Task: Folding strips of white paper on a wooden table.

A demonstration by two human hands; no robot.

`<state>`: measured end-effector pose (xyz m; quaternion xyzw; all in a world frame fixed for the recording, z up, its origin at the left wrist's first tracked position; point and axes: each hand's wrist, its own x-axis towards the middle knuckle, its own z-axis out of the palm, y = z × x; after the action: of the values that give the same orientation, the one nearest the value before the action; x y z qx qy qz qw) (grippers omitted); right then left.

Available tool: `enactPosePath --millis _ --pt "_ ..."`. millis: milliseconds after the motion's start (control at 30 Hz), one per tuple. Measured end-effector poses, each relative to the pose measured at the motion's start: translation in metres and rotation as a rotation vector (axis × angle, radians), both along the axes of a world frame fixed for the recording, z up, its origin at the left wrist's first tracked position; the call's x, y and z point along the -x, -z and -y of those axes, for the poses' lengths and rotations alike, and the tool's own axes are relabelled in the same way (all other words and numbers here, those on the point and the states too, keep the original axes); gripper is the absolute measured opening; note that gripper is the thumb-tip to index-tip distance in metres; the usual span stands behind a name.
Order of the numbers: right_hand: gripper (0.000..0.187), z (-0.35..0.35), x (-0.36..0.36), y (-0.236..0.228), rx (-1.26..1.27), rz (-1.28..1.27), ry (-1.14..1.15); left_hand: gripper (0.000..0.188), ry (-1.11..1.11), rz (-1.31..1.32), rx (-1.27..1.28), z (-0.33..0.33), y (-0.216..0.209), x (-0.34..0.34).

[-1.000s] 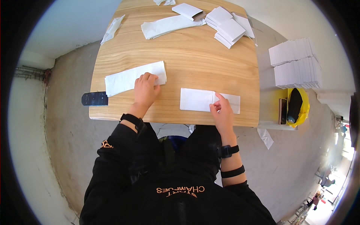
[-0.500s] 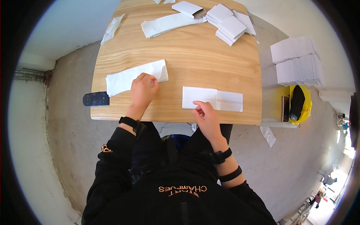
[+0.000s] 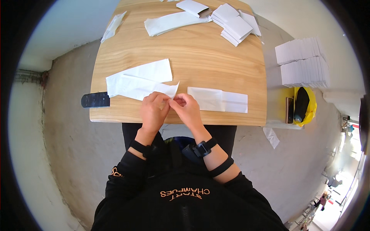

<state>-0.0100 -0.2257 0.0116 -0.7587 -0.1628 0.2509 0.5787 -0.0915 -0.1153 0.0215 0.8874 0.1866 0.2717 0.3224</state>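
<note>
White sleeve (image 3: 144,87), thin & limp, lies near the table's front edge, L of ctr. Long axis runs roughly L–R, slightly askew; its R end is at the fingertips, w/ one corner poking up just beyond them. L hand (image 3: 154,112) is pinched on that R end, fingers curled over the near edge. R hand (image 3: 189,112) meets it there, thumb & fingers drawn together on the same end; exact finger contact too small to tell. Key relation: sleeve's length goes off to the L & a bit away from both hands, so L hand is nearer its bulk, R hand only at the tip.

Just behind & partly under it: sleeve pile (image 3: 156,69), tilted up to the R. Dark handheld device (image 3: 95,100) by the pile's L end, overhanging the table edge. R of R hand, apart from sleeve: flat white packet (image 3: 206,99), w/ a panel (image 3: 236,102) extending R, long axis L–R too.

Far side of wood table (image 3: 216,57): more sleeves (image 3: 169,25), plus white packets (image 3: 236,25) in a loose heap to the R. Crumpled white piece (image 3: 113,27) far L. Off table's R side: tall packet stacks (image 3: 302,63), yellow bag (image 3: 311,109), phone (image 3: 290,109) next to it.
</note>
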Motion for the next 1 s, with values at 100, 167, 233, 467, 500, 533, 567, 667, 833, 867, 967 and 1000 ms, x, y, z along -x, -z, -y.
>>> enactPosePath --millis 100,167,233,467,500,533,567,667,833,867,967,1000 --pt "0.017 0.005 -0.001 0.009 0.074 0.011 0.008 0.010 0.009 0.010 -0.041 0.004 0.002 0.000" --pt "0.016 0.006 0.001 0.010 0.061 0.013 0.022 0.009 0.008 -0.004 -0.035 0.005 0.004 0.001" --pt "0.014 0.006 0.002 0.009 0.047 0.015 0.035 0.009 -0.007 0.000 0.003 0.007 0.007 0.003" --pt "0.013 0.008 0.005 0.004 0.072 0.071 0.016 0.008 -0.043 0.024 0.138 0.008 0.014 0.009" --pt "0.013 0.008 0.005 0.005 0.076 0.080 0.009 0.008 -0.049 0.024 0.139 0.007 0.013 0.010" --pt "0.013 0.009 0.004 0.005 0.076 0.080 0.003 0.008 -0.068 0.012 0.169 0.005 0.012 0.011" --pt "0.013 0.010 0.004 0.005 0.089 0.036 0.005 0.008 -0.087 -0.002 0.200 0.004 0.011 0.013" --pt "0.013 0.013 0.003 0.005 0.093 -0.020 0.011 0.006 -0.117 0.015 0.303 0.000 0.008 0.015" --pt "0.013 0.015 0.002 0.005 0.097 -0.053 0.028 0.005 -0.186 0.094 0.717 -0.004 0.022 0.020" --pt "0.013 0.016 0.002 0.007 0.084 -0.062 0.033 0.006 -0.172 0.159 0.906 -0.005 0.024 0.021" --pt "0.013 0.019 0.002 0.012 0.074 -0.082 0.044 0.007 -0.155 0.198 0.976 -0.011 0.034 0.025" --pt "0.013 0.020 0.002 0.013 0.074 -0.092 0.051 0.007 -0.156 0.198 0.976 -0.014 0.039 0.027"
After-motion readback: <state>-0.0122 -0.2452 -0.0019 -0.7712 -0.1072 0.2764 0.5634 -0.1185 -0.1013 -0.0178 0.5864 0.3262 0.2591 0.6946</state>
